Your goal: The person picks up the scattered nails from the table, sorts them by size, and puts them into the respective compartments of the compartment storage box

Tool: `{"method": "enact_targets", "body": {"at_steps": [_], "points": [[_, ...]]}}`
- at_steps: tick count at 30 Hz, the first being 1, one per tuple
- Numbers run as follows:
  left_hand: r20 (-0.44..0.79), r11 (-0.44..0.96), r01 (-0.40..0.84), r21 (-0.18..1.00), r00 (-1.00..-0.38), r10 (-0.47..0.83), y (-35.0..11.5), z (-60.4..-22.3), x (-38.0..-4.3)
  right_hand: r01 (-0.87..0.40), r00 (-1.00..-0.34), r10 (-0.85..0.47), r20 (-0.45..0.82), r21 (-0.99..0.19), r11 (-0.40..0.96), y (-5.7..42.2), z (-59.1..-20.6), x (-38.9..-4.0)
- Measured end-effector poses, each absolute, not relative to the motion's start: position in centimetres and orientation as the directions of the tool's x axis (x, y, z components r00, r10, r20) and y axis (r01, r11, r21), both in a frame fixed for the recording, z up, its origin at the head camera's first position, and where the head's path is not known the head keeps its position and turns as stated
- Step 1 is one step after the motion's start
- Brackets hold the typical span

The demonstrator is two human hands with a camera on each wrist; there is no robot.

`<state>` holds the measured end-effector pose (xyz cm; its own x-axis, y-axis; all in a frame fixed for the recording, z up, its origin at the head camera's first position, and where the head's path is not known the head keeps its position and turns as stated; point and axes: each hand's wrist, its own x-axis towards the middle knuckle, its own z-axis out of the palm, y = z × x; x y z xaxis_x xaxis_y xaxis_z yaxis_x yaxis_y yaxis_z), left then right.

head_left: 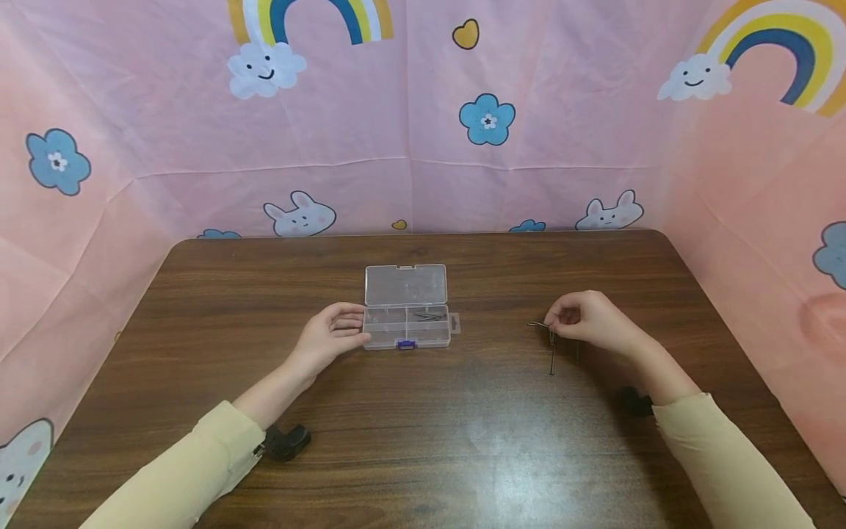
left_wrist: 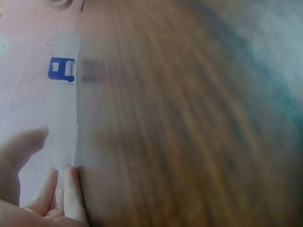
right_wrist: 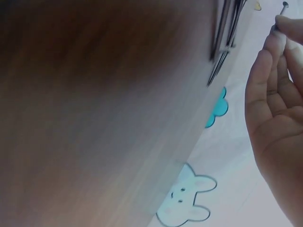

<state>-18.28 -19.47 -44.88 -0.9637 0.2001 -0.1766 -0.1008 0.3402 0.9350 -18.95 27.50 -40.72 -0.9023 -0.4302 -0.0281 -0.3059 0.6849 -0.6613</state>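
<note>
A dark wood-grain table (head_left: 218, 323) is spread beneath the work; directions are read from a clock face centred on the box, twelve lying toward the far edge. Nearest, a cream left sleeve (head_left: 185, 459) is seen at about seven and a cream right sleeve (head_left: 717, 448) at about four, with a black wrist device (head_left: 288, 442) beside the left cuff. At three, well apart from the box, a slim dark nail (right_wrist: 284, 8) is pinched between thumb and fingertip by the right hand (head_left: 591, 317). Loose nails (head_left: 552, 355) are left lying just below that hand; their exact number cannot be told. At nine, the end of the clear plastic compartment box (head_left: 385, 342) is gripped by the left hand (head_left: 325, 334), fingers along the end wall and thumb at the near corner. A purple latch (head_left: 406, 344) is set at six and a hanging tab (head_left: 455, 323) at three; some nails (head_left: 429, 317) are held in the compartment toward one, and the clear lid (head_left: 406, 285) is tipped back at twelve. The step in hand is judged to be the picking up of a nail; a carry toward nine and a lengthwise lowering beside the boxed nails would seem to be called for, with the box kept steady. Farthest, pink printed fabric (head_left: 581, 139) is hung behind the table
</note>
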Motion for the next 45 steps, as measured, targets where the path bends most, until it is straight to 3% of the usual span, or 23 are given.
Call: {"method": "enact_targets", "body": {"at_steps": [45], "points": [[-0.182,0.37,-0.099,0.924,-0.964,0.196,-19.5,-44.5,-18.7,-0.409,-0.816,-0.577,0.006,-0.712,0.571,15.5,-40.8,-23.7]]}}
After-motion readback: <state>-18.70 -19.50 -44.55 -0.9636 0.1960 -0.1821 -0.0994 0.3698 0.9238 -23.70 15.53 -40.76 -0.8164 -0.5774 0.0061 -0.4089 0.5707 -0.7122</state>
